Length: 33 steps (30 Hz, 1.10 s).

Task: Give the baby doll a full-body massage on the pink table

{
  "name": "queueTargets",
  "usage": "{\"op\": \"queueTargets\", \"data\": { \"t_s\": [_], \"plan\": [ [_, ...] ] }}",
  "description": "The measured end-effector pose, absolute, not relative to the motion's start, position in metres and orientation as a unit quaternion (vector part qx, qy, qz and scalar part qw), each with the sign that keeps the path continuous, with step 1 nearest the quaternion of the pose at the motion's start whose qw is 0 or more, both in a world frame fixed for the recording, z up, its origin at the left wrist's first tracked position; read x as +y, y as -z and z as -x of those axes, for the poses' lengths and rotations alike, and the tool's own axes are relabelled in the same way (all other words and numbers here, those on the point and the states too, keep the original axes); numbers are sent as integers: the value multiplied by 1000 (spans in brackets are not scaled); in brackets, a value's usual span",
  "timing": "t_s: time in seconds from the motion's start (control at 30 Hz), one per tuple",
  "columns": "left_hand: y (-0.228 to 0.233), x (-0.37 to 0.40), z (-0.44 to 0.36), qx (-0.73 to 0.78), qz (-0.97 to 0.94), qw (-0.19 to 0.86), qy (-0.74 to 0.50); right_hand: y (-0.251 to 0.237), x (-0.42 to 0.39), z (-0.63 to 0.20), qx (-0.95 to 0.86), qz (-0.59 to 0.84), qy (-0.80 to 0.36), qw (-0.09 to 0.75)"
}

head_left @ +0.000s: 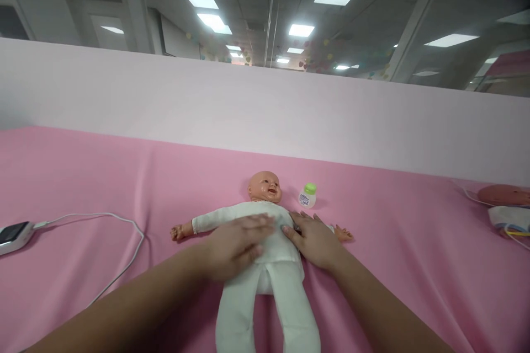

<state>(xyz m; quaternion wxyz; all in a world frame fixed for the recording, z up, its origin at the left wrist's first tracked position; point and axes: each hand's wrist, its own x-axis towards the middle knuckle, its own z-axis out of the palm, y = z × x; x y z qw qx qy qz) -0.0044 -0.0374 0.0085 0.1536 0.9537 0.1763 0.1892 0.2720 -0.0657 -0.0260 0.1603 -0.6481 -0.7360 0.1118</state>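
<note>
Doll: we see a baby doll (265, 242) in a white suit lying on its back in the middle of the pink cloth (83, 171), arms spread to both sides.
Left hand: our left hand (236, 245) lies flat on the doll's chest, fingers stretched and together, clamped on nothing.
Right hand: our right hand (314, 240) rests flat at the doll's side and over its arm, fingers a little apart, gripping nothing.
Risk: we think the small bottle with green cap (307, 196), standing just beside the head, may fall if the doll's arm is pushed; the cloth could also wrinkle under pressing.
Surface: soft pink cloth, with a white cable (120, 220) and a device (14, 234) at left.
Room: an office with ceiling lights behind a pale partition (265, 110).
</note>
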Motion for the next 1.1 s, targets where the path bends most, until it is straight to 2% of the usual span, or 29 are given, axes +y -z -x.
{"op": "queueTargets", "data": {
  "t_s": [0.1, 0.23, 0.57, 0.7, 0.8, 0.9, 1.0, 1.1],
  "plan": [
    [-14, -59, -8, 87, -961, 216, -151, 25, -65, -271, -736, 649, -112, 156],
    [-4, -52, -13, 107, -954, 235, -149, 21, -66, -269, -742, 644, -108, 152],
    [16, -6, -9, 298, -927, 165, -155, 10, -73, -268, -755, 625, -124, 153],
    [23, -2, -6, 366, -901, 123, -198, -6, -86, -276, -767, 612, -117, 155],
    [28, 1, -6, 416, -882, 90, -204, -17, -105, -268, -804, 541, -134, 205],
    [30, 3, -7, 427, -880, 71, -197, -23, -122, -244, -851, 409, -237, 229],
    [30, 4, -7, 417, -885, 65, -196, -21, -123, -221, -868, 351, -296, 190],
    [30, 6, -6, 414, -886, 79, -195, -11, -103, -219, -867, 392, -255, 170]
  ]
}}
